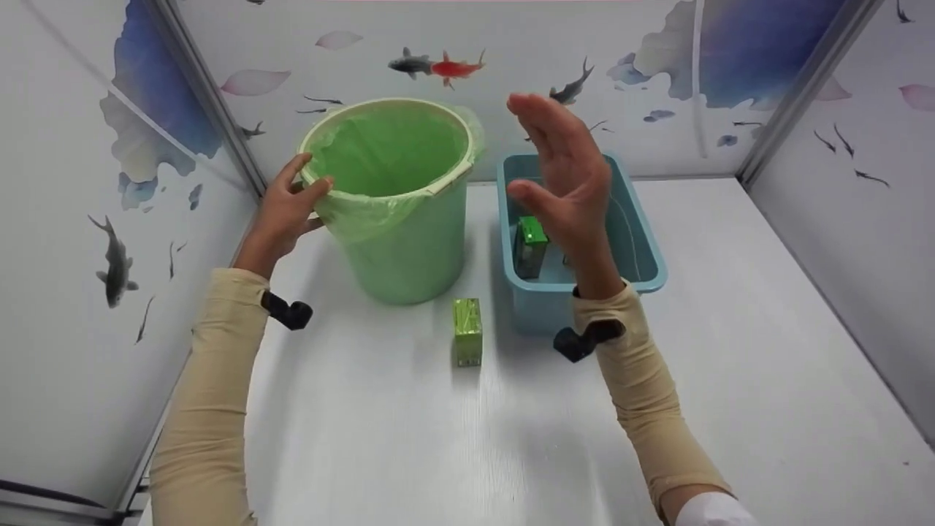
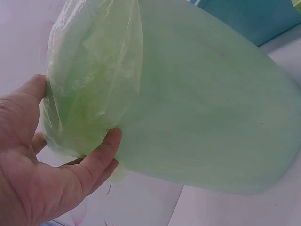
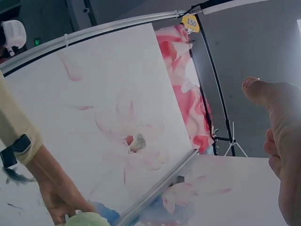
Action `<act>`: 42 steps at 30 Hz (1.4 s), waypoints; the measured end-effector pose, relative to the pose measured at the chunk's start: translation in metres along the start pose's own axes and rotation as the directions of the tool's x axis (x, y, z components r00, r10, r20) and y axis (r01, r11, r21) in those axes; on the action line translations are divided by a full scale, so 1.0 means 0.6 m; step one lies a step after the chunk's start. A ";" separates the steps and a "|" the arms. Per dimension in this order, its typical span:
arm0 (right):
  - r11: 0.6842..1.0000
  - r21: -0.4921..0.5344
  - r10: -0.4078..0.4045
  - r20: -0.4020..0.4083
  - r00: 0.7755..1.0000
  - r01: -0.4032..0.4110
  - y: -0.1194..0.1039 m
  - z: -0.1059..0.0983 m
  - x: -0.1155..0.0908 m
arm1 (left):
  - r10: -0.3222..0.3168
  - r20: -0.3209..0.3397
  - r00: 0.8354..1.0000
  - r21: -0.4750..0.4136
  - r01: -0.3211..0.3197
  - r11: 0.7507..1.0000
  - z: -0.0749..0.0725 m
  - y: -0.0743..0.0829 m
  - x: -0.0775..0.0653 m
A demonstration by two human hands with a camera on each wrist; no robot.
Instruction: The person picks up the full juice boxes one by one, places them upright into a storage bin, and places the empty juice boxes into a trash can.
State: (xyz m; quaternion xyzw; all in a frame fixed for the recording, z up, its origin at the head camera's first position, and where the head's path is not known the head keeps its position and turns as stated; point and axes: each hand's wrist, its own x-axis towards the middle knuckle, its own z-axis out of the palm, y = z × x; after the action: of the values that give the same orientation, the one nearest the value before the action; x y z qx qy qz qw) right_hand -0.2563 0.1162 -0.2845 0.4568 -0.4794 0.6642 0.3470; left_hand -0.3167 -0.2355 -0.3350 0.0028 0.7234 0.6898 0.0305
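Note:
A light green trash can [image 1: 409,248], lined with a thin green plastic bag [image 1: 365,219] folded over its rim, stands on the table. At the rim's left side my left hand [image 1: 281,212] grips the can and bag; the left wrist view shows fingers [image 2: 101,157] pressing the outer wall. My right hand [image 1: 573,183] is raised in the air over a blue plastic basin [image 1: 548,310], fingers extended, thumb apart, holding nothing. Inside the basin is a green box [image 1: 532,245], partly hidden by the right hand and arm. Another small green box [image 1: 467,332] stands on the table before the can.
The white table [image 1: 394,438] is bounded by printed panels [image 1: 256,44] with fish and petals at the back and sides. Metal posts [image 1: 212,95] join the panels at the corners. Basin and trash can stand side by side near the back panel.

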 end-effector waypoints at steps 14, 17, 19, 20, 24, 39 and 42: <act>0.997 -0.015 0.081 0.123 0.989 -0.080 -0.011 0.011 -0.130 | 0.016 0.017 1.000 0.007 -0.017 1.000 0.001 0.002 -0.001; 0.986 -0.132 0.134 0.233 0.963 -0.105 0.005 0.016 -0.174 | 0.019 0.014 1.000 0.000 -0.019 1.000 0.002 0.005 0.001; 0.969 -0.227 0.171 0.308 0.936 -0.103 0.018 0.019 -0.206 | 0.019 0.011 1.000 0.004 -0.019 1.000 0.003 0.007 0.002; 0.957 -0.272 0.195 0.340 0.920 -0.102 0.025 0.020 -0.222 | 0.019 0.010 1.000 0.003 -0.019 1.000 0.003 0.006 0.003; 0.914 -0.389 0.283 0.415 0.865 -0.113 0.049 0.018 -0.276 | 0.021 0.008 1.000 0.022 -0.021 1.000 0.003 0.002 0.001; 0.756 -0.571 0.582 0.362 0.728 -0.320 0.095 -0.027 -0.360 | 0.025 0.013 1.000 0.039 -0.025 0.999 -0.001 -0.005 -0.003; 0.703 -0.592 0.661 0.339 0.670 -0.394 0.097 -0.032 -0.372 | 0.021 0.010 1.000 0.027 -0.021 0.999 0.000 -0.003 -0.003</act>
State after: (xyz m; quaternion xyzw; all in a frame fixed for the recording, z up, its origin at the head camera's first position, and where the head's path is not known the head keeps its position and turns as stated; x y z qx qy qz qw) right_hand -0.2376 0.1122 -0.5154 0.3573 -0.8155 0.4471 0.0859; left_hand -0.3150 -0.2354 -0.3366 0.0144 0.7325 0.6801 0.0268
